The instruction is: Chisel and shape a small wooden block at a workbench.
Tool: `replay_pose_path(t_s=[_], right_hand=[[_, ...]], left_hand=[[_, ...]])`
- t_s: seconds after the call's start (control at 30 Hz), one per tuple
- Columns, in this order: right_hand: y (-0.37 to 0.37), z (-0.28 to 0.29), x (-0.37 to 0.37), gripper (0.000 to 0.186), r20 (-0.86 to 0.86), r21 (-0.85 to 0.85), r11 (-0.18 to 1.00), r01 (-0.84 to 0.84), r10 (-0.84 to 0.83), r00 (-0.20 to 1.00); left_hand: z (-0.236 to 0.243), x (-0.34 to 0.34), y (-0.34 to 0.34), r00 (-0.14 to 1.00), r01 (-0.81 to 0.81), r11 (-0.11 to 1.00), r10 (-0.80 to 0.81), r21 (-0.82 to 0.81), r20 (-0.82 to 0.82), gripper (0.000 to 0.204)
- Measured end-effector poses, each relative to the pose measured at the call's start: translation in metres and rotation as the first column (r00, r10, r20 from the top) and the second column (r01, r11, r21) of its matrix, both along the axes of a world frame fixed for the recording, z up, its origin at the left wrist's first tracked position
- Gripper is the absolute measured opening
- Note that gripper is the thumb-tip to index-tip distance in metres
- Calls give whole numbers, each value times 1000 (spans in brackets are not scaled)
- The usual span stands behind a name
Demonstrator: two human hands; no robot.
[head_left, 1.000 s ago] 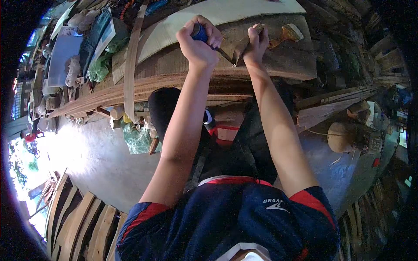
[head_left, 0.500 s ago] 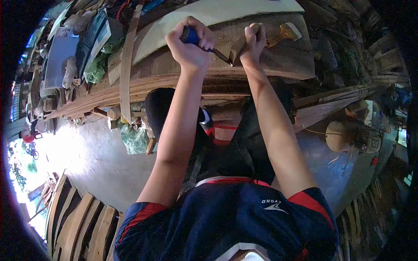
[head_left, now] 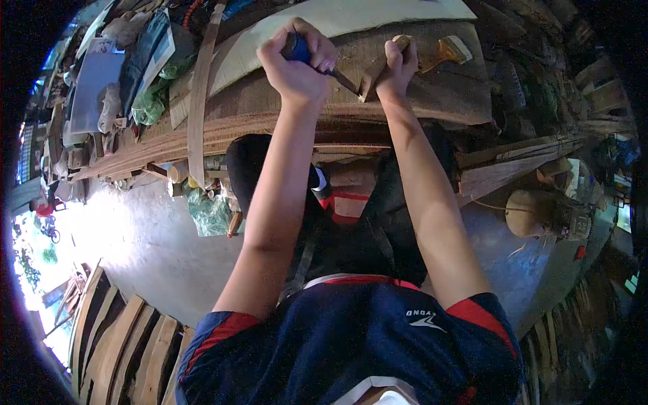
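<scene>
My left hand [head_left: 295,75] is closed around the blue handle [head_left: 298,50] of a tool with a narrow dark metal blade [head_left: 345,82]; whether it is a chisel or a screwdriver I cannot tell. The blade slants down to the right, its tip at the near end of a small brown wood piece [head_left: 369,84]. That wood piece is gripped in my right hand [head_left: 397,74], thumb on its upper part. Both hands are over a broad wooden board [head_left: 432,91]. Just right of my right hand, a flat paintbrush [head_left: 445,52] with pale bristles lies on the board.
A long pale sheet [head_left: 297,25] curves along the board's far side. On the left, a wooden strip [head_left: 200,101] crosses the bench beside plastic bags [head_left: 147,106] and clutter. Wood planks [head_left: 121,344] stand at the lower left. A round object [head_left: 525,212] sits at the right.
Both hands keep their grips. The wood piece and the blade tip have shifted only slightly, along with a small shift of the whole view.
</scene>
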State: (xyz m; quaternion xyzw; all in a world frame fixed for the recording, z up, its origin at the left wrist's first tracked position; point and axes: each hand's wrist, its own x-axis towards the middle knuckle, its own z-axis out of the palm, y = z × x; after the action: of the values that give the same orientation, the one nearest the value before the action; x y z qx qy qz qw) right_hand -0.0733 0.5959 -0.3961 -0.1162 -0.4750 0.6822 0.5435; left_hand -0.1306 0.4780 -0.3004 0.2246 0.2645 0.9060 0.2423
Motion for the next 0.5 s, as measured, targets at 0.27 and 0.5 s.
replay_pose_path(t_s=[0.27, 0.5], right_hand=[[2, -8, 1, 18, -46, -67, 997, -36, 33, 998], [-3, -1, -5, 17, -33, -25, 1000, 7, -8, 999]], left_hand=[[-5, 1, -5, 999, -26, 998, 23, -60, -46, 36], [-12, 11, -8, 986, 1, 993, -21, -119, -163, 41]])
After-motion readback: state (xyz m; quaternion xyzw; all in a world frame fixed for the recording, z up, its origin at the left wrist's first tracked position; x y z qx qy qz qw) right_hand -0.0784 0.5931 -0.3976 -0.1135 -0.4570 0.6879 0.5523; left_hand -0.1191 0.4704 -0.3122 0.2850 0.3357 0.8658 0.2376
